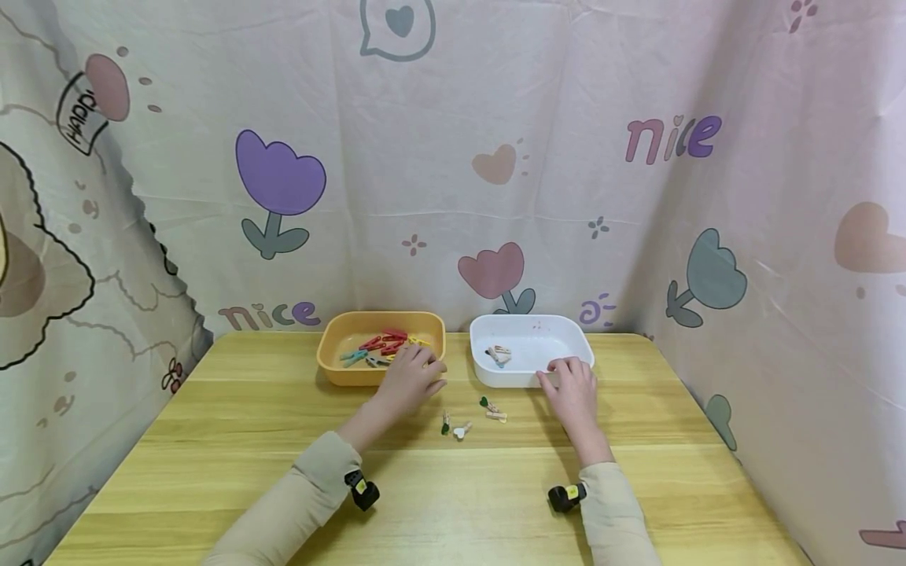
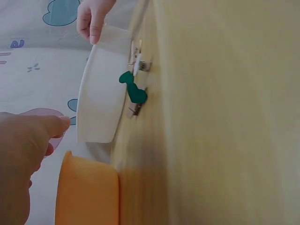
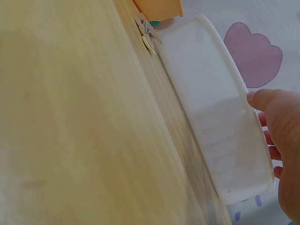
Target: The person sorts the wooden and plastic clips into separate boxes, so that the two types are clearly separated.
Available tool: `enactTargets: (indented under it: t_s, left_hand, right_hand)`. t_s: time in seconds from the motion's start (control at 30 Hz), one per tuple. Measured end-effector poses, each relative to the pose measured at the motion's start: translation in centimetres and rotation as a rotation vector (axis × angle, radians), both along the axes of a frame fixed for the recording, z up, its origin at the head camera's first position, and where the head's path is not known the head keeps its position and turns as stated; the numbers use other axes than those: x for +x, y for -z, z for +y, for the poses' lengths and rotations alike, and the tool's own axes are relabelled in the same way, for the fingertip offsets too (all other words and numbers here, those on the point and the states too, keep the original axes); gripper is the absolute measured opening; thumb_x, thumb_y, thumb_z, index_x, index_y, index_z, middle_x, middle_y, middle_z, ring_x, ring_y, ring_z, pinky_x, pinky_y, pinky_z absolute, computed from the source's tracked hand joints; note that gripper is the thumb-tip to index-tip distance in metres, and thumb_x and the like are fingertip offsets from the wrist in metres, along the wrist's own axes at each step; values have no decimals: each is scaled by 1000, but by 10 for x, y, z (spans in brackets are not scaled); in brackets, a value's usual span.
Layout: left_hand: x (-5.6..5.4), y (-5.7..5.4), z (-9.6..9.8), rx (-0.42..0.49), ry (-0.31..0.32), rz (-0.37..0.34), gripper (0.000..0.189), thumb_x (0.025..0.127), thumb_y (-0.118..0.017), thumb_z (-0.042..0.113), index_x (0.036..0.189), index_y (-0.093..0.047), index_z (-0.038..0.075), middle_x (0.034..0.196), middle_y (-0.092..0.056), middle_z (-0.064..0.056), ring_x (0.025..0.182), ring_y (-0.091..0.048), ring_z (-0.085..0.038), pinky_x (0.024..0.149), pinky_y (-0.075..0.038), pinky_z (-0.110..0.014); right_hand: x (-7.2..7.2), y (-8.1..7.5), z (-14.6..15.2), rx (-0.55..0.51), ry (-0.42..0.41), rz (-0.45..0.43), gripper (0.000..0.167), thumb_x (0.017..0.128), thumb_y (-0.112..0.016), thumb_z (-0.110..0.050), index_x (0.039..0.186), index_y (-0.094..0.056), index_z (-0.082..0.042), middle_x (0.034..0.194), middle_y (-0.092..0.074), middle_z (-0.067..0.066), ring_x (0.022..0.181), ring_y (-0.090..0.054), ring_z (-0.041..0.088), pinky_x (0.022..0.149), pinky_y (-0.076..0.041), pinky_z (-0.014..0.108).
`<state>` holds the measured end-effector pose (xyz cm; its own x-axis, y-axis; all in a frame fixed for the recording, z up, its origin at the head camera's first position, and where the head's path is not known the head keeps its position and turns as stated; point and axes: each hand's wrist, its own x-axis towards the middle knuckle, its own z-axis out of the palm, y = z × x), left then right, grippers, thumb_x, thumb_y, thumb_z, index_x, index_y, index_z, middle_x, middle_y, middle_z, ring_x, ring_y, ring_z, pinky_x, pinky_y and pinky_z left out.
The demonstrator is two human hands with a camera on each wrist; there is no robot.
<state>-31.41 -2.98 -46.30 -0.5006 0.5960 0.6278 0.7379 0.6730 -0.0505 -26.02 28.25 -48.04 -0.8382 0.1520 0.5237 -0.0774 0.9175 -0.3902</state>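
My left hand [image 1: 413,376] is over the front right corner of the orange plastic box [image 1: 333,376], fingers loosely bent, no object visible in them. Inside that box lie red clothespins [image 1: 392,346], with teal and yellow ones beside them. My right hand [image 1: 575,393] holds the front rim of the white plastic box [image 3: 220,117], thumb at the rim and fingers reaching over it. Small wooden clothespins [image 1: 499,355] rest in the white box's left part. Several more lie on the table before the boxes, among them a green-heart clothespin [image 1: 445,423] and a white-heart clothespin [image 1: 462,430].
Both boxes stand side by side near the back edge of the wooden table [image 1: 453,503], with a narrow gap between them. Behind and at the sides hangs a printed cloth [image 1: 396,157]. A black camera is strapped on each wrist.
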Motion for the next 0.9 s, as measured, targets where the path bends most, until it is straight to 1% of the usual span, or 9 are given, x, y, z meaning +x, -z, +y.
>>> enactTargets:
  t_s: [0.1,0.2,0.33,0.5,0.67,0.83,0.9]
  left_hand:
    - [3,5,-6,-17,23,21,21,77,-82,28,91,-70,19,92,-59,-1,85,-49,-20,75,-42,-36]
    - [7,9,-11,-40,40,18,21,77,-83,28,92,-71,19,92,-60,0,85,-49,-19,74,-43,-36]
    - [12,13,-16,-77,67,-20,21,78,-82,27,95,-72,20,92,-61,1,88,-50,-19,77,-43,-37]
    - [17,16,-19,-127,98,-50,21,80,-80,27,98,-72,21,93,-59,1,88,-49,-19,79,-42,-37]
    - [20,18,-18,-201,100,-54,20,81,-78,32,98,-72,23,94,-60,2,93,-51,-19,80,-41,-35]
    - [21,18,-16,-280,91,-82,18,84,-75,33,100,-72,26,96,-60,3,94,-49,-17,78,-37,-32]
    - [22,17,-15,-295,95,-92,18,85,-74,33,101,-72,26,97,-60,3,93,-48,-16,77,-36,-31]
  right_hand:
    - [0,-1,0,3,0,-2,26,89,-69,-31,99,-64,-7,105,-57,13,102,-50,34,91,-37,49]
    - [0,-1,0,7,2,-3,26,89,-69,-31,99,-64,-8,105,-57,13,103,-50,34,92,-37,49]
    - [-1,-1,0,7,0,4,27,89,-69,-32,99,-64,-8,105,-57,13,103,-50,34,92,-37,49]
    - [-1,-1,0,0,-1,5,26,89,-69,-31,98,-64,-7,105,-58,13,103,-50,35,93,-37,50]
    - [-1,0,0,4,1,7,26,89,-69,-31,98,-64,-8,105,-58,13,103,-50,35,93,-37,50]
    - [-2,0,0,6,8,14,26,88,-70,-31,97,-64,-8,104,-58,13,102,-50,35,92,-37,50]
    - [-2,0,0,9,8,15,26,88,-70,-31,97,-64,-8,104,-58,13,102,-50,35,92,-37,50]
